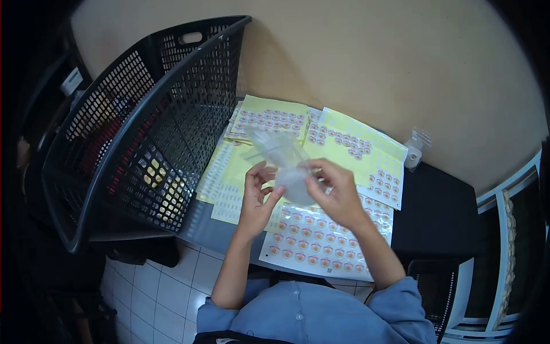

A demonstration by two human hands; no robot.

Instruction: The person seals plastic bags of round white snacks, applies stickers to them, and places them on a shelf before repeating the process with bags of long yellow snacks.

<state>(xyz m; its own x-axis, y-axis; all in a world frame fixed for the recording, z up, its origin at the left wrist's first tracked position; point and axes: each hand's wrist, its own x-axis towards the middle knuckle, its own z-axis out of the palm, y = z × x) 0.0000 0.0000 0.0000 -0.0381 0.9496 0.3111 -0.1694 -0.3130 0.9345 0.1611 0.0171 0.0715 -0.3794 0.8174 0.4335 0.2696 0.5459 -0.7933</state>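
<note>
Translucent plastic packaging (295,186), whitish and rounded below, slanting above printed sheets (312,243).

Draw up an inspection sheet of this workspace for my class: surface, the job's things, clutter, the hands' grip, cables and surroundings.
Surface: grey table, largely covered by sheets; a dark surface adjoins at right.
Job's things: translucent plastic item, blurred; printed sheets with rows of small round designs, some yellow-backed.
Clutter: sheets overlap, with a pile at the back; large dark lattice basket at left; small clear-wrapped item at right, its contents unclear.
Grip: right hand pinches the plastic item; left hand has its thumb at the item's edge, its hold unclear.
Cables: nothing seen.
Surroundings: plain wall behind; tiled floor below.
</note>
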